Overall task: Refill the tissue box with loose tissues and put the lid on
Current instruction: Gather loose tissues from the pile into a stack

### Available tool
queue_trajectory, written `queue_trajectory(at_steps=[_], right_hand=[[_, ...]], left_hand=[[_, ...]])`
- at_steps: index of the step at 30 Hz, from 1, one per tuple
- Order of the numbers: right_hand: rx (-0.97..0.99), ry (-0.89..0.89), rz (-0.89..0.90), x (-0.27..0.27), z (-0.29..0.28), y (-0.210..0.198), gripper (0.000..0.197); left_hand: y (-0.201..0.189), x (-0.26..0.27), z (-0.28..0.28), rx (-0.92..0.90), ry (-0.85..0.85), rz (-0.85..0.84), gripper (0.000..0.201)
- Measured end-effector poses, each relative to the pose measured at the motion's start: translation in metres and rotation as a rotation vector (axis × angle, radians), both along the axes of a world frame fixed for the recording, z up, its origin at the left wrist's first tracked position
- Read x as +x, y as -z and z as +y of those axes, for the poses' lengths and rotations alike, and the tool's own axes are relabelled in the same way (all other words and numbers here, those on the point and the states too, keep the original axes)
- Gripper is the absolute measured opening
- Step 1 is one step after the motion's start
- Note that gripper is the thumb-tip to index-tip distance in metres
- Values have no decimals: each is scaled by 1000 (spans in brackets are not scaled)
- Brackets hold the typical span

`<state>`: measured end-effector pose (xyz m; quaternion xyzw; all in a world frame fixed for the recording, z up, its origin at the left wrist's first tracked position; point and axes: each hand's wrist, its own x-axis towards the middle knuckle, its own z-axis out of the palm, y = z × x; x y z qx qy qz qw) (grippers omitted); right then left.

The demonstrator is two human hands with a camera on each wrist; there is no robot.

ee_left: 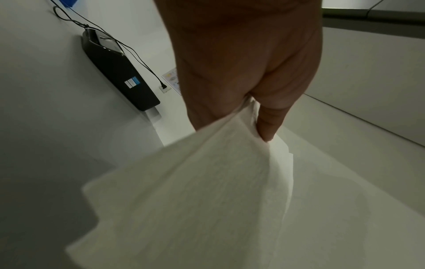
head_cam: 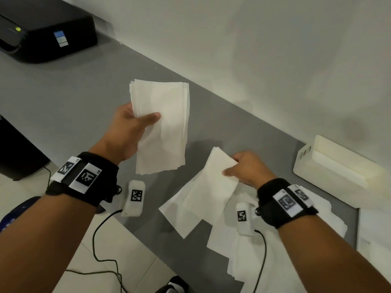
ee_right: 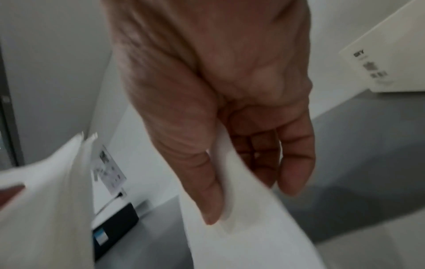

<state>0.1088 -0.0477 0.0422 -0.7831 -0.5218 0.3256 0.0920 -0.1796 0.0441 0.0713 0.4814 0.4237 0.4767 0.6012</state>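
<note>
From the head view, the left hand (head_cam: 129, 132) holds a neat stack of tissues (head_cam: 163, 127) above the grey bench (head_cam: 63, 106), thumb across the face and fingers behind. The right hand (head_cam: 247, 168) pinches a single tissue (head_cam: 211, 187) by its edge, lifted off the loose tissues (head_cam: 264, 261) scattered on the near part of the bench. The open tissue box (head_cam: 334, 170) sits to the right against the wall, not yet filled; I cannot pick out the lid for certain. A black printer (head_cam: 46, 30) stands at the far left.

In the left wrist view, the thumb (ee_left: 271, 120) presses the stack (ee_left: 195, 200), which droops and fans below the grip.

In the right wrist view, blurred, the thumb (ee_right: 197, 172) and fingers (ee_right: 296, 160) clamp the sheet (ee_right: 243, 227) between them, with the box (ee_right: 391, 54) beyond.

The tissues look light, limp and easy to tear or crease, so they are best held flat across a broad area near the middle of a long edge, with support underneath when lowered into the box.
</note>
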Motion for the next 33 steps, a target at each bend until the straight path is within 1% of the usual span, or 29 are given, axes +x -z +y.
queue_trajectory(at_steps=[3, 4, 6, 8, 10, 13, 15, 16, 17, 18, 19, 21, 22, 23, 24, 26, 27, 28, 30, 31, 33], right_hand=[[49, -21, 65, 6, -22, -38, 10], [58, -10, 127, 6, -30, -49, 8], [26, 25, 364, 4, -47, -67, 10], [-64, 45, 634, 0, -58, -76, 20], [-135, 69, 860, -3, -64, -74, 30], [-148, 134, 1119, -6, -66, -60, 30], [-173, 158, 1246, -8, -64, -44, 34], [-185, 167, 1255, -9, -62, -35, 37], [-184, 184, 1200, -11, -58, -22, 39], [-158, 193, 1087, -13, -55, -9, 36], [-104, 186, 903, -16, -49, 5, 30], [20, 85, 407, -21, -38, 35, 17], [59, 13, 171, -25, -33, 46, 17], [83, -58, -27, -30, -30, 53, 19], [92, -111, -163, -36, -28, 58, 19], [95, -151, -284, -49, -27, 57, 11], [86, -139, -297, -53, -25, 58, 6], [72, -115, -287, -56, -24, 58, 11], [3, -47, -237, -58, -19, 59, 27], [-22, -22, -193, -56, -17, 59, 33], [-35, 4, -37, -50, -15, 55, 42]], left_hand=[[0, -3, 2, -5, -7, -3, 32], [0, -3, 3, -2, 0, -1, 33], [-2, -3, 3, 4, 8, -2, 34], [-4, -3, 4, 11, 2, -2, 33], [-6, -3, 5, 16, 2, -2, 34], [-7, -3, 5, 9, 13, -3, 33], [-8, -4, 4, 8, 20, -2, 30], [-8, -4, 4, 10, 25, -1, 29], [-8, -3, 4, 9, 25, 2, 30], [-8, -3, 4, 6, 17, 10, 30], [-8, -2, 3, 3, 7, 20, 31], [-6, 0, 3, 2, 7, 35, 32], [-5, 1, 3, 4, 16, 38, 32], [-5, 3, 3, 6, 23, 41, 31], [-5, 4, 3, 8, 23, 47, 31], [-3, 4, 4, 8, 10, 61, 31], [-2, 4, 5, 9, 10, 65, 31], [0, 5, 5, 10, 15, 68, 32], [2, 7, 6, 6, 17, 58, 31], [2, 8, 6, 4, 19, 50, 30], [2, 11, 7, 4, 28, 51, 30]])
